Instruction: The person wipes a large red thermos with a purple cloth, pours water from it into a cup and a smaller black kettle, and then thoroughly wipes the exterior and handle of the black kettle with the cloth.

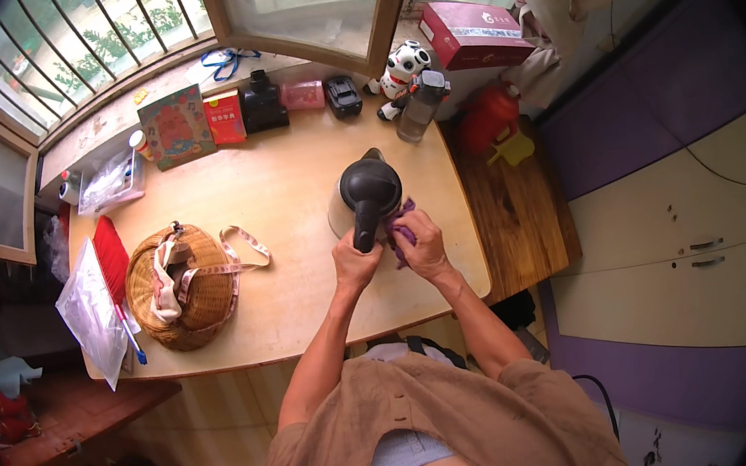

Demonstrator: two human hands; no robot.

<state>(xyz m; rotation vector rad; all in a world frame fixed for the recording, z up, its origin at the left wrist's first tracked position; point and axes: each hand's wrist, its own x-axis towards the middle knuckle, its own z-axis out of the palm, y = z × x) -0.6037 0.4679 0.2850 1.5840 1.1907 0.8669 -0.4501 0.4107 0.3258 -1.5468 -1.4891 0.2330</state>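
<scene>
An electric kettle with a black lid (pixel 377 181) and a light body stands on the pale wooden table (pixel 285 188), its spout pointing away from me. My left hand (pixel 356 262) is closed around the lower end of the black kettle handle (pixel 366 223). Bunched in my right hand (pixel 424 244) is a purple cloth (pixel 401 257), close against the kettle's right side. Whether the cloth touches the kettle's wall is hidden by the lid and my fingers.
Left on the table sit a wicker basket (pixel 150 279) with a strap, a red brush (pixel 111 256) and a plastic bag (pixel 89 314). Along the window stand books (pixel 178 127), a black battery (pixel 343 96), a robot toy (pixel 405 63) and a water bottle (pixel 420 110). A wooden cabinet (pixel 516 216) adjoins at right.
</scene>
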